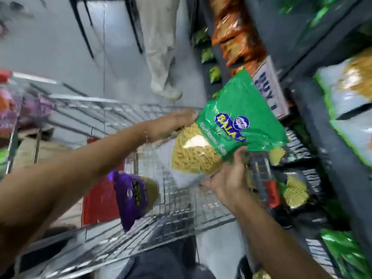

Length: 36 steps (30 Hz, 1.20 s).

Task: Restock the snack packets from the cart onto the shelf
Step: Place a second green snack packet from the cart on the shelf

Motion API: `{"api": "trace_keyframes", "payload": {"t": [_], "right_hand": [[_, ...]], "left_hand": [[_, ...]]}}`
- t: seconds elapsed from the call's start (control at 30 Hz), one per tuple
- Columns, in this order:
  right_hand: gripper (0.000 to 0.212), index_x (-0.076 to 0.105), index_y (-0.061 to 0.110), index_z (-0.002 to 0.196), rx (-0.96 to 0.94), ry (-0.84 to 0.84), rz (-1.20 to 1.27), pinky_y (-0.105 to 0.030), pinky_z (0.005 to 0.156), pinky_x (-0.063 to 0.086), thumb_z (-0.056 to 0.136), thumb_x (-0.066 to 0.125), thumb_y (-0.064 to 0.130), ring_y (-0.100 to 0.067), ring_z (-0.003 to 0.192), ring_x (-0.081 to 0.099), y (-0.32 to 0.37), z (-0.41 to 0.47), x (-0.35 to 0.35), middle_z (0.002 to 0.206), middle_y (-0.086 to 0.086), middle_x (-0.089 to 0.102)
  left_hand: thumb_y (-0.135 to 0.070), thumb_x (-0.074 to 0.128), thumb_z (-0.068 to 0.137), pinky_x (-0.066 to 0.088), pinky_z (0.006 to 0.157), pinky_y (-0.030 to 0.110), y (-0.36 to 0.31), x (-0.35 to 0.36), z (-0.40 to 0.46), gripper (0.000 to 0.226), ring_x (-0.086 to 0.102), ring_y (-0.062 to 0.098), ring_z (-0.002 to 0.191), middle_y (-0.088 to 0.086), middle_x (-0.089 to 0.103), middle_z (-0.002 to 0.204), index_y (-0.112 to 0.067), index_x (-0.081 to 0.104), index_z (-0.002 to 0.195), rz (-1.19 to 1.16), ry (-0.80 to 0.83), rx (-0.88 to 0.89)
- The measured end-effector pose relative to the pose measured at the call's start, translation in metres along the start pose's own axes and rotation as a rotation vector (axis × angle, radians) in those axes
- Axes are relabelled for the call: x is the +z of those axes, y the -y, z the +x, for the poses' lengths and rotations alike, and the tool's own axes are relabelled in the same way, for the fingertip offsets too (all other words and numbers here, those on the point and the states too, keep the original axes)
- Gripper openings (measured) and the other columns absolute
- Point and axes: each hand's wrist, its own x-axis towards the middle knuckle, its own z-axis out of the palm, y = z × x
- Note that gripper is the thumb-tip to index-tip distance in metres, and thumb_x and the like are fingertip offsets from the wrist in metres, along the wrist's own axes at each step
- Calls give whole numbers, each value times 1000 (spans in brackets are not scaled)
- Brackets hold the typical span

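A shop aisle seen from above, with a pale grey floor (50, 47). Nearest, two bare forearms reach forward over a wire cart (177, 208). One purple snack packet (132, 196) lies in the cart's basket against a red panel. Above the cart, both hands hold one green snack packet (235, 125): glossy green top with a blue-and-yellow logo, and a clear lower window showing yellow stick-like snacks. The right hand (227, 178) cups the lower end from beneath, its grip wrapped on the packet; the left hand (173, 125) clasps the left edge. The packet is tilted, its top pointing toward the dark shelf (314, 121) on the right, which carries green, orange and pale packets, too blurred to count. Farther along the aisle stands another person's leg (161, 47) in pale trousers.
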Motion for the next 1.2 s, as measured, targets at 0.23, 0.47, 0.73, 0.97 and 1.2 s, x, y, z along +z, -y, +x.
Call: {"api": "trace_keyframes", "payload": {"t": [0.23, 0.47, 0.73, 0.97, 1.2], "right_hand": [[67, 76, 16, 99, -453, 179, 29, -38, 55, 61, 84, 33, 66, -21, 71, 76, 160, -207, -11, 89, -4, 80], [56, 63, 9, 109, -1264, -153, -315, -20, 65, 58, 59, 83, -7, -12, 83, 75, 199, -383, -75, 98, -4, 79], [56, 63, 19, 116, -1600, -525, -280, -27, 80, 59, 68, 84, -2, -15, 94, 72, 246, -483, -172, 103, 2, 78], [63, 60, 27, 112, -1511, -796, -67, -51, 95, 55, 62, 88, 2, -30, 107, 69, 269, -490, -253, 114, -14, 72], [67, 55, 17, 103, -1432, -1022, 150, -52, 90, 57, 50, 96, 11, -29, 100, 71, 268, -481, -292, 107, -12, 74]], "left_hand": [[-13, 82, 64, 54, 86, 26, -179, 60, -58, 69, 69, 5, 99, -8, 74, 113, -22, 52, 126, -128, 274, 434], [-27, 100, 27, 62, 68, 34, -321, 154, -113, 80, 76, 18, 76, 8, 80, 91, -25, 71, 101, -292, 369, 829], [-29, 100, 23, 60, 62, 25, -439, 291, -127, 102, 76, 19, 77, 9, 80, 92, -7, 57, 113, -348, 729, 948], [-7, 95, 46, 63, 69, 33, -474, 399, -105, 89, 74, 32, 96, 18, 75, 111, -3, 53, 124, -240, 857, 865], [-7, 93, 52, 61, 76, 28, -477, 444, -97, 80, 75, 20, 99, 13, 77, 112, -8, 54, 123, -192, 967, 775]]}}
